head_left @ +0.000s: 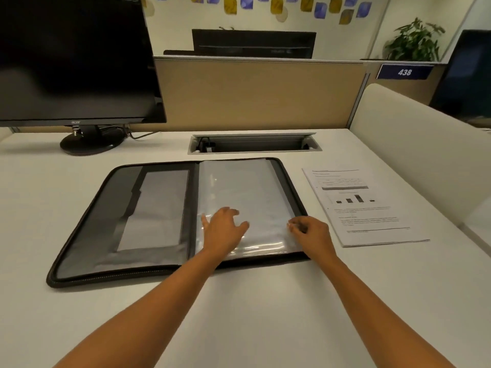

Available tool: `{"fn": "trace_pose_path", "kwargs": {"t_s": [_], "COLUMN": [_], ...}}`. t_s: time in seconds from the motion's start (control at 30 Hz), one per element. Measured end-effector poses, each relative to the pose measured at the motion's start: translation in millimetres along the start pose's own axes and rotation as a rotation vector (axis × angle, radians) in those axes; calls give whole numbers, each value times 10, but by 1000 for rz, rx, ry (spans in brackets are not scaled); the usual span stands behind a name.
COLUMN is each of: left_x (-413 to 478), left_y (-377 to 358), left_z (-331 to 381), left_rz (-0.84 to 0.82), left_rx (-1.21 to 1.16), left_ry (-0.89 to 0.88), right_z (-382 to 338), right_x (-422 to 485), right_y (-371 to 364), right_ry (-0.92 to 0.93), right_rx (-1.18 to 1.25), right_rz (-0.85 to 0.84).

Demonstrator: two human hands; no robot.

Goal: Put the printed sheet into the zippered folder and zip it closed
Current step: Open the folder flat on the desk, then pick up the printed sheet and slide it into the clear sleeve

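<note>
Zippered folder [127, 221] lies open flat on desk [265, 301]; printed sheet [364, 205] just beside it, right, untouched.

Left hand [223, 229] spread, pressing clear sleeve [247, 192]. Right hand [310, 232] pinching sleeve's outer edge. Best: pin sleeve, peel top layer only (plastic clings).

Count: one folder, one sheet, two hands.

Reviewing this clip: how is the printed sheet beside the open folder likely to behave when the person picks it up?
The printed sheet lies flat and thin on the desk, so it is probably light and floppy and would sag if lifted by one corner. Its near edge looks slightly thick, so it may be several pages that could fan apart. Flush on the smooth desk, it may need sliding to the edge first.
</note>
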State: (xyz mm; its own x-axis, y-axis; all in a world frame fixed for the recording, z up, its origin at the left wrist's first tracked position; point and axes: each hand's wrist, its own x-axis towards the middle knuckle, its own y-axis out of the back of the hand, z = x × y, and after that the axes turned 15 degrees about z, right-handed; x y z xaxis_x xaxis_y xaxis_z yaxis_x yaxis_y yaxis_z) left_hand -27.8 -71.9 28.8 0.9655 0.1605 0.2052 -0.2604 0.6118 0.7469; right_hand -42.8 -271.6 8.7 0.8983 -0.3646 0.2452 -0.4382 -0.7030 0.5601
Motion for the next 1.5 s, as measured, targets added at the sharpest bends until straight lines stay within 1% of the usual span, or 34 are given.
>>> {"fn": "trace_pose_path", "kwargs": {"t_s": [0.13,0.23,0.37,0.47,0.63,0.83,1.0,1.1,1.2,1.4,1.5], "left_x": [63,139,274,356,341,332,354,375,363,379,397], "left_y": [-325,-523,-761,-951,-1169,-1301,-1331,-1285,-1236,-1250,-1233], "left_z": [535,875,1195,1346,1548,1706,1716,1692,1683,1643,1604], "left_rz": [-207,-338,-388,-426,-456,-479,-487,-509,-551,-548,-534], "left_rx": [-257,-403,-477,-511,-538,-629,-675,-703,-692,-648,-672], "left_ry": [24,117,340,454,549,649,713,755,743,671,656], "right_z": [176,381,754,980,1130,1192,1185,1184,1187,1094,970], "right_x": [327,603,887,1040,1220,1273,1291,1306,1293,1268,1252], "right_y": [238,457,795,990,1167,1168,1139,1150,1142,1120,1099], "right_ry": [-78,-138,-202,-246,-284,-347,-391,-501,-588,-578,-525], "right_rx": [-41,-114,-278,-416,-596,-700,-723,-728,-645,-449,-361], "right_rz": [129,189,274,304,324,307,328,325,344,385,433]}}
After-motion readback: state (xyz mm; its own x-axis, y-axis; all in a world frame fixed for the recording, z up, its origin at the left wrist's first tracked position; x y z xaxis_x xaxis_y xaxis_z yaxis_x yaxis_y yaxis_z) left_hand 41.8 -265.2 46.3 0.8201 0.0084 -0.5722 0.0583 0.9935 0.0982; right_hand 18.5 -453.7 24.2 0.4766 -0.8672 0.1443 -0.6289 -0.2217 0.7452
